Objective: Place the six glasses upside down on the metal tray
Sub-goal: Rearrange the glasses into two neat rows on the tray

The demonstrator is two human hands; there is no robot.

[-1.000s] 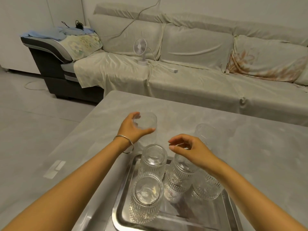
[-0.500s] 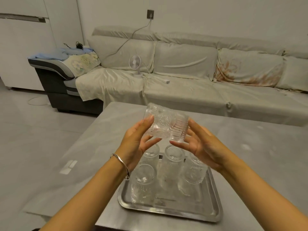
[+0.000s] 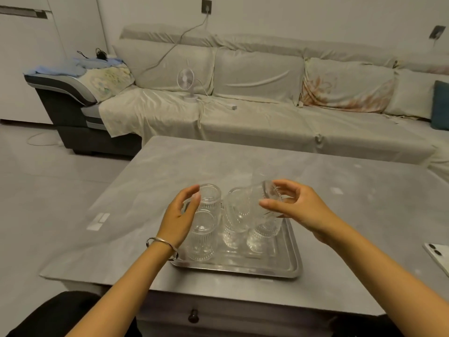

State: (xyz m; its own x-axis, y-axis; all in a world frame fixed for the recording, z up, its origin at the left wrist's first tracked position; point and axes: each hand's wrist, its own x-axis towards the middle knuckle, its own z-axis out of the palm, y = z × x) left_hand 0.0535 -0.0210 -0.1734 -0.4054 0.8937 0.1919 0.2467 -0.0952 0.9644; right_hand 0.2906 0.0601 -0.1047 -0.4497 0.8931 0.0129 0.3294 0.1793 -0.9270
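Note:
A metal tray (image 3: 288, 268) lies near the front edge of the grey table (image 3: 150, 190). Several ribbed clear glasses stand upside down on it, among them a left back glass (image 3: 211, 196), a left front glass (image 3: 201, 239) and a right front glass (image 3: 261, 239). My right hand (image 3: 301, 210) grips one more glass (image 3: 243, 210) by its base, tilted with its mouth down and to the left, just above the tray's back middle. My left hand (image 3: 178, 215) is open beside the left back glass, fingertips close to it. A faint upright glass (image 3: 261, 175) seems to stand on the table behind.
A white phone (image 3: 437, 255) lies at the table's right edge. A drawer knob (image 3: 193, 315) shows below the front edge. Beyond the table is a covered sofa (image 3: 267, 122) with a small fan (image 3: 185, 80) on it.
Both hands held the glass on its side above the tray; now my left hand has let go and my right hand alone tips it, lower and further right.

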